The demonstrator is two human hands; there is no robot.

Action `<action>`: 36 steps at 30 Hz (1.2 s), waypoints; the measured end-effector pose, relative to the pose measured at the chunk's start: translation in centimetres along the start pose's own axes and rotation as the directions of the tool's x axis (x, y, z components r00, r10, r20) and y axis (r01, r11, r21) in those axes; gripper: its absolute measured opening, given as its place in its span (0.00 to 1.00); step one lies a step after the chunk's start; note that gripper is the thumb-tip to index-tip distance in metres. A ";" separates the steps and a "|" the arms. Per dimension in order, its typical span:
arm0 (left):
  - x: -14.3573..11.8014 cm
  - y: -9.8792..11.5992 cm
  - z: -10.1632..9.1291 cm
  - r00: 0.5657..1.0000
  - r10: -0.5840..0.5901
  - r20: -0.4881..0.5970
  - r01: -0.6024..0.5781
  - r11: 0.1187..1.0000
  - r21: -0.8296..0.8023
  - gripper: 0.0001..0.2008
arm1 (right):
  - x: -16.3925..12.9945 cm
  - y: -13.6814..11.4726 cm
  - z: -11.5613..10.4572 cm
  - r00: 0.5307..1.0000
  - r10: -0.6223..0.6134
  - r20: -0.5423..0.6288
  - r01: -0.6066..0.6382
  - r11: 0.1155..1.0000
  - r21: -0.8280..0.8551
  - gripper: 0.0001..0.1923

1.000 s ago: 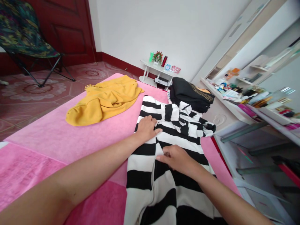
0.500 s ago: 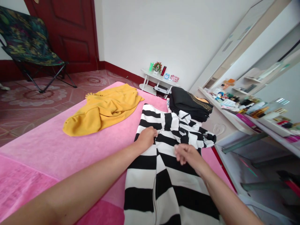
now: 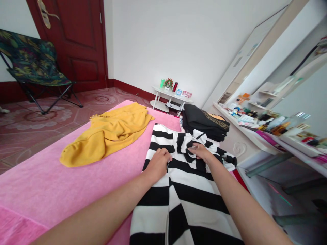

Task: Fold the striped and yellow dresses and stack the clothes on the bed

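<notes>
A long black-and-white striped garment [image 3: 204,194] lies spread on the pink bedding, with a seam or zip line running down its middle. My left hand [image 3: 160,162] is closed on the fabric beside that line, thumb and fingers pinched together. Farther up and to the right, my right hand [image 3: 201,151] has its fingers closed on the bunched striped cloth near the sleeve; its fingertips are partly hidden by folds. The near end of the garment runs out of view at the bottom.
A yellow garment [image 3: 109,136] lies rumpled on the pink bedding [image 3: 46,183] to the left. Folded dark clothes [image 3: 201,122] are stacked beyond the striped one. A cluttered dressing table [image 3: 251,131] stands close on the right, a folding chair [image 3: 38,64] at the far left.
My right hand has moved forward from above the middle of the striped garment to the bunched cloth near its sleeve. My left hand stays by the middle line. The view has tilted up slightly.
</notes>
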State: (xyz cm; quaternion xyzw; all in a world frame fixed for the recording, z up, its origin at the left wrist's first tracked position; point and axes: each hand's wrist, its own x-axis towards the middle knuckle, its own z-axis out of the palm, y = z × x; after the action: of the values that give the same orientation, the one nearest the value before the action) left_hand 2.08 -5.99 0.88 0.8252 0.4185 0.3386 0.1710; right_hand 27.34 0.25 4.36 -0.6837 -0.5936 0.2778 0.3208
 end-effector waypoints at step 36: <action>0.3 -1.2 -2.1 0.806 -0.537 -0.248 0.236 0.676 -0.698 0.22 | -8.5 -4.7 0.5 0.963 -0.253 -0.094 0.184 0.872 -0.454 0.09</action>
State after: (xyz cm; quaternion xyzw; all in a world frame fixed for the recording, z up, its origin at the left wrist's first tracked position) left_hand 0.04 -5.03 1.77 0.5084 0.4745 0.5888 0.4119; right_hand 22.79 -7.72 7.68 -0.6858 -0.6888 0.0455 0.2307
